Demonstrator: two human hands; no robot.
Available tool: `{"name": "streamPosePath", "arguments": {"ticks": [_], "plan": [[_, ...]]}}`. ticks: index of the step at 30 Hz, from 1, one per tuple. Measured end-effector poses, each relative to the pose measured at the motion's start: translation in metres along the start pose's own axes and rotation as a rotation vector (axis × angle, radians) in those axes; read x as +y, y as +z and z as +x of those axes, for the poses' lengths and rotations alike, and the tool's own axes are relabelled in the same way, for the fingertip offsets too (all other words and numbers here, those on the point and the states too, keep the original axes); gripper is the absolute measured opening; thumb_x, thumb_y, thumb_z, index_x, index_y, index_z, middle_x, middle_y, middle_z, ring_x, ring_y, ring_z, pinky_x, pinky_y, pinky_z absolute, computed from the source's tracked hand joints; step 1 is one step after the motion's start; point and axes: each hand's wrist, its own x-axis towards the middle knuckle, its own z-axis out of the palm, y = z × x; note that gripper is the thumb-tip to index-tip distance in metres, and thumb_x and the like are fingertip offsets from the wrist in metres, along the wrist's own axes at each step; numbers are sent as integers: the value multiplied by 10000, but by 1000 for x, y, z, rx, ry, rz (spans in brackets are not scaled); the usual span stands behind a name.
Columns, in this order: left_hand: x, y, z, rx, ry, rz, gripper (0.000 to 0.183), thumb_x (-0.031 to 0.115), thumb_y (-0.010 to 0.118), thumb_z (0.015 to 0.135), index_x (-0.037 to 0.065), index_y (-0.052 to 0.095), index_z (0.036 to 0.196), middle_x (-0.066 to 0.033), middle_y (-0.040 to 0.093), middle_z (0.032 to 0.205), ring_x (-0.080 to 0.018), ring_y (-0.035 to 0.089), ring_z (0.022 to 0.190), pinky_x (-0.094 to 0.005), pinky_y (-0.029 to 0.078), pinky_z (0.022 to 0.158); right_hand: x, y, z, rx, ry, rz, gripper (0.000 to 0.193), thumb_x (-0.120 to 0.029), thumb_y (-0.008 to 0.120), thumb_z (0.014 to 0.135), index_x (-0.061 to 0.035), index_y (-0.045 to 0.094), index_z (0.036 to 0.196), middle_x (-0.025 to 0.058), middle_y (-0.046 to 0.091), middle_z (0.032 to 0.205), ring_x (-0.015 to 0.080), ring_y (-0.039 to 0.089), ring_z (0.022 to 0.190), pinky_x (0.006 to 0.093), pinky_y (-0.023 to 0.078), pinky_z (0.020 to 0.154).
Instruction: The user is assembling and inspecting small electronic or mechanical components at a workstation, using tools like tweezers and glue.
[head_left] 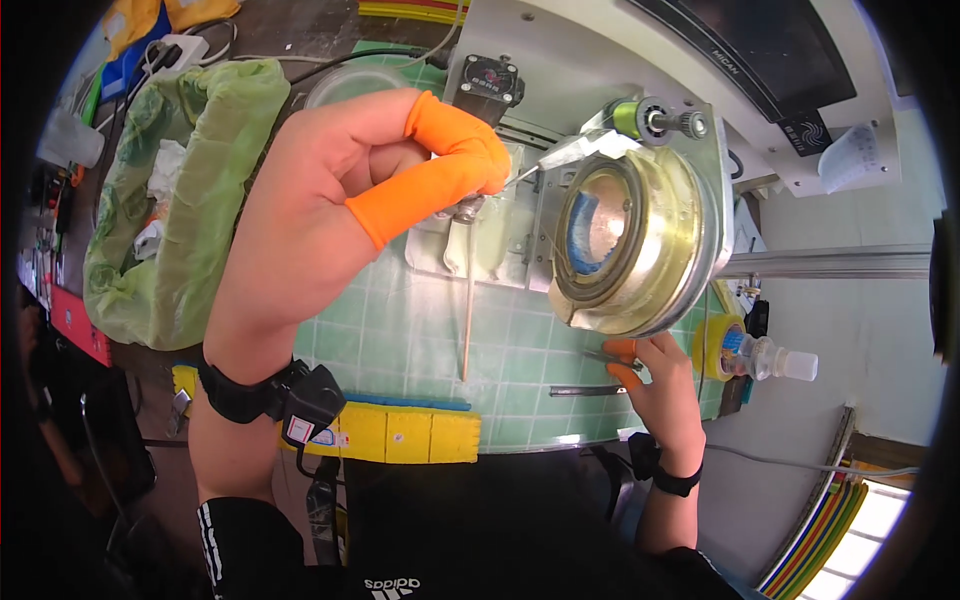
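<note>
grip of left hand (335, 185) unclear, dark screen (760, 50) cropped

Bends the orange-capped fingers (420, 195) of the left hand (325, 205) at eleven o'clock, just beside a thin metal tip (525, 176); what they grasp, hidden. Below, from the centre toward six, has a thin stick (468, 330). Holds a small grey tool (601, 356) in the right hand (660, 385) at four, near a brass-coloured drum (682, 230) at two.
</note>
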Motion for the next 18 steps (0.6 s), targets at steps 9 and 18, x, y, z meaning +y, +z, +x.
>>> {"name": "streamPosePath", "arguments": {"ticks": [9,18], "plan": [[-3,0,-6,-9,0,48,208,141,688,997,-30,713,1113,-41,751,1002,-18,636,814,-160,415,644,-89,4,8,-591,-450,769,193,-35,751,951,-36,588,1055,139,686,1167,315,638,1041,393,516,902],[-14,3,-3,50,147,-190,198,96,659,1008,-68,699,1112,-99,721,1064,-125,668,953,-257,511,839,-113,42,35,-929,259,1654,570,-474,426,1135,35,516,1374,174,677,1154,95,555,691,230,356,572]]}}
